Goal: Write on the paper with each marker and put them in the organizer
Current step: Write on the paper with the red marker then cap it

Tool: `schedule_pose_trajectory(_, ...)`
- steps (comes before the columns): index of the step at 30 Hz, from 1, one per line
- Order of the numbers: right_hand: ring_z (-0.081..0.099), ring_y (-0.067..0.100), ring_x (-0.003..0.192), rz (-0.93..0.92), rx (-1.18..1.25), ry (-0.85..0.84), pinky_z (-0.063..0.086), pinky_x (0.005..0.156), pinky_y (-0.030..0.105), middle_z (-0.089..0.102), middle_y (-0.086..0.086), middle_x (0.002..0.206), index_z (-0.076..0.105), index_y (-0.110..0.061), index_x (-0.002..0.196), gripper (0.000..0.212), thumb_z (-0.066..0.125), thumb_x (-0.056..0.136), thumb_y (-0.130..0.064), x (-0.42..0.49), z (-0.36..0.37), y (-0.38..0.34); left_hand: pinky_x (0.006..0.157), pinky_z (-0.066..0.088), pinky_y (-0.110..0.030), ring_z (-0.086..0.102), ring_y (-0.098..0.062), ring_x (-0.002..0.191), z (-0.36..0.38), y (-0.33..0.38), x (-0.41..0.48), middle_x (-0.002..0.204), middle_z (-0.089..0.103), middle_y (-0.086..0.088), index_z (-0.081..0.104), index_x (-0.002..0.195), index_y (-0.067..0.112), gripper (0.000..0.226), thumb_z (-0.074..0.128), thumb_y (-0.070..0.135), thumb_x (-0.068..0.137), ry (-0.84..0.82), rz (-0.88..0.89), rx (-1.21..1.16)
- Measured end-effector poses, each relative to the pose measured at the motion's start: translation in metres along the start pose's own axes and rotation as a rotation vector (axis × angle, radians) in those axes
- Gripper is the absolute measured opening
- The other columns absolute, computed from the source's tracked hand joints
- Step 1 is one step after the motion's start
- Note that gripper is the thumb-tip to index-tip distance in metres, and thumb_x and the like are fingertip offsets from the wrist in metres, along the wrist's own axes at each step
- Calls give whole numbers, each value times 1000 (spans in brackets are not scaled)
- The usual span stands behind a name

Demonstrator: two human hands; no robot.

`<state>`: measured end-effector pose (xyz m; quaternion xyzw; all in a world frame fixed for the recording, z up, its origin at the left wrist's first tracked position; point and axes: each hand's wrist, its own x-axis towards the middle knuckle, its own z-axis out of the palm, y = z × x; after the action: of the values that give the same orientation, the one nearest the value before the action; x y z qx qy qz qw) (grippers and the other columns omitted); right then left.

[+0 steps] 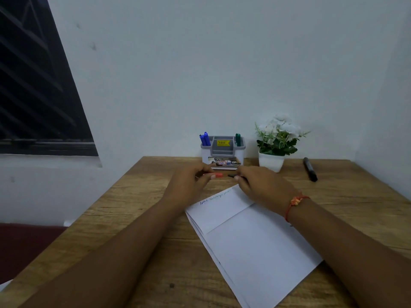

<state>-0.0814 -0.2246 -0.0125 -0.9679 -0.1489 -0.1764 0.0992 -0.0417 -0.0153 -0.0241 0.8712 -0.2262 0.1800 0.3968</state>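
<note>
Left hand (pixel 191 181) pinches a red plastic marker cap (pixel 217 175); right hand (pixel 262 185) clamps its grip on a dark marker (pixel 231 175); grey-white plastic organizer (pixel 223 152) label reads "OP".

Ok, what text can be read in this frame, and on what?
"OP": front label of the organizer; the rest of it is blurred.
Probably "49.00": yellow sticker on the organizer; small.
Unreadable, too small: blue handwriting on the paper.
</note>
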Motion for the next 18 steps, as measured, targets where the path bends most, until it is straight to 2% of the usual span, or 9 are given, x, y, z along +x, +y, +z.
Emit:
schedule_pose_trajectory(3, 57, 22, 80, 76, 52, 1, 42, 65, 35, 66, 6, 100, 52, -13, 124, 23, 44, 104, -22, -5, -1, 6, 73, 45, -15, 61, -5, 89, 0, -13, 3, 93, 70, 10, 73, 97, 25, 11, 71, 26, 87, -26, -99, 52)
schedule_pose_trajectory(5, 53, 20, 74, 106, 75, -3, 37, 61, 32, 67, 7, 96, 49, -13, 122, 21, 46, 102, -18, -6, -3, 7, 72, 46, -18, 60, -7, 89, 1, -17, 6, 92, 70, 7, 72, 92, 24, 8, 74, 23, 84, -58, -134, 79)
schedule_pose_trajectory(10, 64, 26, 83, 121, 108, -10, 53, 68, 37, 72, 7, 97, 49, -18, 115, 16, 50, 99, -18, -5, 0, 11, 80, 51, -31, 60, -14, 90, 4, -18, 8, 93, 69, 2, 70, 85, 21, 8, 77, 22, 82, -146, -168, 158)
schedule_pose_trajectory(18, 65, 25, 90, 95, 70, -2, 51, 66, 34, 72, 5, 100, 51, -20, 115, 17, 55, 99, -24, -6, 5, 15, 79, 51, -30, 60, -13, 92, 4, -23, 8, 93, 69, 3, 69, 87, 21, 19, 80, 33, 77, -144, -168, 129)
